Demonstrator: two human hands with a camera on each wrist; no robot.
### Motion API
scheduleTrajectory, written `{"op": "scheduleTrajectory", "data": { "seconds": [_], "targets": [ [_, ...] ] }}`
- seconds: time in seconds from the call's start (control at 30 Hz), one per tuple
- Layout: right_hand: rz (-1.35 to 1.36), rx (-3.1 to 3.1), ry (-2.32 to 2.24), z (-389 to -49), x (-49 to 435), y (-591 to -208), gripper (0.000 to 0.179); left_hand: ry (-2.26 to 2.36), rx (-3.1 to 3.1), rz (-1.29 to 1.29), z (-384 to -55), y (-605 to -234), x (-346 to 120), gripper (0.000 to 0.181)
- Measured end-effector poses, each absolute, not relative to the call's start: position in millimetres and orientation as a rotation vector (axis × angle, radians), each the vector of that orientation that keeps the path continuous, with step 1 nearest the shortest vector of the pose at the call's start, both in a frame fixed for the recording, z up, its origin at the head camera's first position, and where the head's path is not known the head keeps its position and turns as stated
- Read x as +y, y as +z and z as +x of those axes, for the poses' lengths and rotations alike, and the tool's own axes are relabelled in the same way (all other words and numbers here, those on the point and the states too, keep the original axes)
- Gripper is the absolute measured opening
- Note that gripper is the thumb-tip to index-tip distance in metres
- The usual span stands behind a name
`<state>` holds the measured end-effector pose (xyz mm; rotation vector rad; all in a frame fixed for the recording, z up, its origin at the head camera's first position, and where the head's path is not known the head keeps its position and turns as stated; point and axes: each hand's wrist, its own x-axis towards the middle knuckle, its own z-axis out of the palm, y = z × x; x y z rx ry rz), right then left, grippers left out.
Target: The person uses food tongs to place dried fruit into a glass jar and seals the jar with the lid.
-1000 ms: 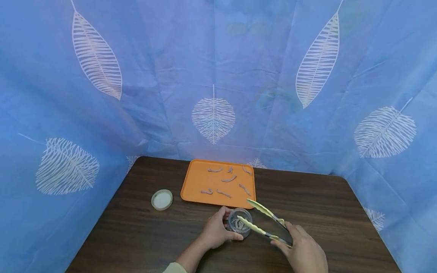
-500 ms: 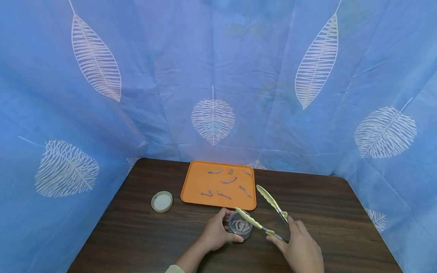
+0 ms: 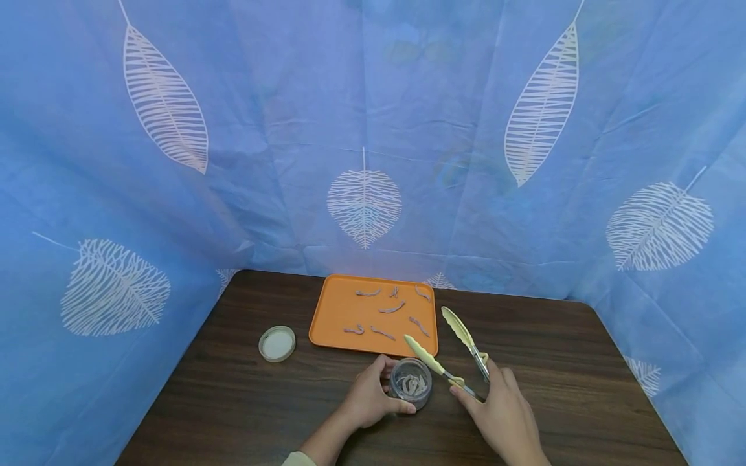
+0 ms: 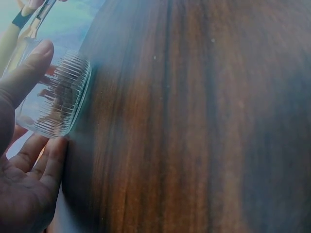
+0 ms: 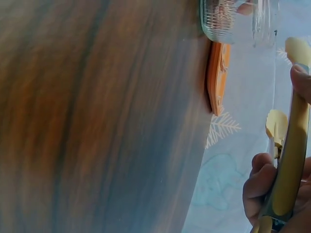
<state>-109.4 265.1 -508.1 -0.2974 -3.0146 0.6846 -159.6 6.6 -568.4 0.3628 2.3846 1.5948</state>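
My left hand (image 3: 370, 395) grips a clear glass jar (image 3: 402, 373) from its left side, near the table's front. Inside the open-topped jar lies a small heap of thin greyish strips (image 3: 414, 386). My right hand (image 3: 506, 411) holds a pair of yellow-tipped metal tongs (image 3: 427, 357), whose arms are spread with nothing between the tips. One tong arm passes just beyond the jar's upper right; the other is farther right. In the right wrist view, my fingers (image 5: 260, 187) wrap the tongs' yellow handle (image 5: 291, 145). Ridges show on the jar wall (image 4: 73, 92) in the left wrist view.
Behind the jar, an orange tray (image 3: 332, 310) carries several separate greyish strips (image 3: 392, 307). A round jar lid (image 3: 276, 343) lies left of the tray on the dark wooden table (image 3: 233, 401). A blue leaf-patterned curtain (image 3: 291, 194) surrounds the table's back and sides.
The tongs have moved up and away from over the jar's mouth, turning more upright with their arms spread. My left hand and the jar have stayed in place.
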Motion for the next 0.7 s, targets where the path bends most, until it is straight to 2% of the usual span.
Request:
{"op": "scheduleTrajectory", "data": {
  "seconds": [0.23, 0.43, 0.7],
  "targets": [
    [-0.304, -3.004, 0.753, -124, 264, -510, 0.115, 1.583, 2.399, 0.362, -160, -568, 7, 0.071],
    [-0.282, -3.003, 0.754, -132, 262, -511, 0.103, 1.588, 2.389, 0.358, -160, -567, 7, 0.072],
    [-0.216, -2.991, 0.674, -139, 258, -517, 0.097, 1.579, 2.393, 0.365, -160, -569, 7, 0.072]
  ]
}}
